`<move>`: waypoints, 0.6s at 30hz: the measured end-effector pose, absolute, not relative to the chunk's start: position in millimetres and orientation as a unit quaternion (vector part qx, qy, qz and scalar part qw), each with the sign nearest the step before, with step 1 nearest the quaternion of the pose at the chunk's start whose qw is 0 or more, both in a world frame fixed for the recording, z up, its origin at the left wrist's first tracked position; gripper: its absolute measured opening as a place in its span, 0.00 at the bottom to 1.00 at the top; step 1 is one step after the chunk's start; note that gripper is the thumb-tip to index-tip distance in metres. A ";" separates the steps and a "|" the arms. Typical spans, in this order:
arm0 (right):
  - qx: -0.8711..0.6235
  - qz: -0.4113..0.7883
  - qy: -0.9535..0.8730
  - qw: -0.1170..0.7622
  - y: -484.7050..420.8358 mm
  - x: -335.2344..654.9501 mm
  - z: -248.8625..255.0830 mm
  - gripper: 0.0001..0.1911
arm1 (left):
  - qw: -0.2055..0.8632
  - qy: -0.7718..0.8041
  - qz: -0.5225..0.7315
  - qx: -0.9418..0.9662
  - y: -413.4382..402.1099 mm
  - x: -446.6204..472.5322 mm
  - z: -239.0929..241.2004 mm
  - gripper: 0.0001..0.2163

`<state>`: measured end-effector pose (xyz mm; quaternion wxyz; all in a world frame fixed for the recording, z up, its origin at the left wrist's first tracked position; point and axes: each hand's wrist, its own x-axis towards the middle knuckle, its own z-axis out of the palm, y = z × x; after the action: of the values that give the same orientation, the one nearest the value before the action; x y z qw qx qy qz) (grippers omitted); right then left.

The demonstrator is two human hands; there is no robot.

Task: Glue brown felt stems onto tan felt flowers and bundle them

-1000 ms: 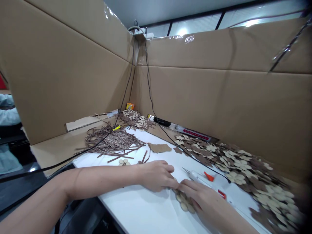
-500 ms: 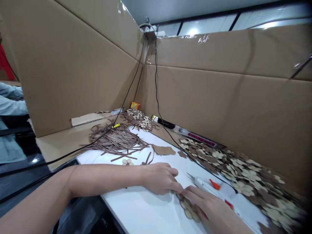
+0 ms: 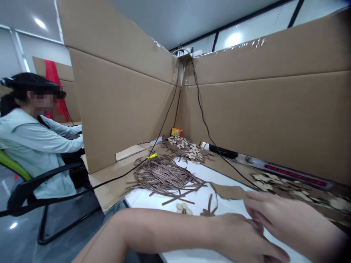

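Note:
My left hand (image 3: pixel 244 237) reaches across the white board (image 3: pixel 175 237), fingers bent down near the lower edge of the view. Just beyond it and partly over it, my right hand (image 3: pixel 282 215) has its fingers curled in toward the left one. Whatever they grip is hidden behind the fingers. Close to my left forearm lie a cream flower-shaped piece (image 3: pixel 184 208) and a brown flower-shaped piece with a thin strip (image 3: pixel 207 212). A flat brown scrap (image 3: pixel 229 190) rests just past my hands.
A heap of brown strips (image 3: pixel 164 175) lies on the left. Flower-shaped pieces pile up at the back (image 3: pixel 186 148) and right (image 3: pixel 276 184). A black cable (image 3: pixel 117 178) crosses the left side. Cardboard walls (image 3: pixel 131 98) enclose the table; a seated person (image 3: pixel 41 146) is beyond.
The view has swung left, bringing the seated person into sight. My right hand has come up over and beyond my left. The cream pieces beneath my hands are now out of sight.

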<state>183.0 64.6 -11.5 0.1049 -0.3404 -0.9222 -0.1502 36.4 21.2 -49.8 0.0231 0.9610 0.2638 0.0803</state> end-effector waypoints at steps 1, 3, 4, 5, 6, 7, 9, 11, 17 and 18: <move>-0.373 -0.153 -0.914 0.049 65.2 162.0 1.6 0.11 | 0.030 0.266 0.067 0.961 21.9 36.3 -49.6 0.09; -0.436 -0.144 -0.888 -0.026 68.5 123.3 21.9 0.13 | 0.031 0.256 0.054 0.965 21.8 36.9 -50.2 0.06; -0.456 -0.129 -0.880 -0.041 72.3 107.0 28.0 0.14 | 0.027 0.247 0.055 0.967 21.1 37.5 -51.0 0.06; -0.466 -0.119 -0.875 -0.056 77.6 93.1 31.3 0.13 | 0.023 0.241 0.060 0.968 20.1 38.2 -52.2 0.06; -0.475 -0.110 -0.870 -0.073 83.8 81.7 32.2 0.13 | 0.020 0.238 0.067 0.969 19.1 38.9 -53.5 0.07; -0.484 -0.100 -0.865 -0.091 90.5 72.5 31.2 0.14 | 0.023 0.240 0.073 0.968 18.2 39.5 -54.9 0.07; -0.503 -0.080 -0.850 -0.133 102.4 58.4 26.3 0.16 | 0.037 0.249 0.083 0.964 16.7 40.2 -56.6 0.07; -0.515 -0.063 -0.838 -0.170 110.6 47.2 20.6 0.16 | 0.056 0.251 0.088 0.962 15.7 40.4 -56.1 0.05; -0.536 -0.056 -0.809 -0.233 124.2 28.7 11.7 0.15 | 0.084 0.250 0.081 0.961 15.9 40.5 -48.7 0.05; -0.541 -0.057 -0.804 -0.240 126.7 29.4 11.2 0.15 | 0.087 0.241 0.075 0.964 16.5 40.8 -48.6 0.05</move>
<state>29.4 126.7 11.2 -0.2402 -0.5406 -0.8043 -0.0569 40.8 16.5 -48.6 0.0872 0.9636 0.2410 0.0754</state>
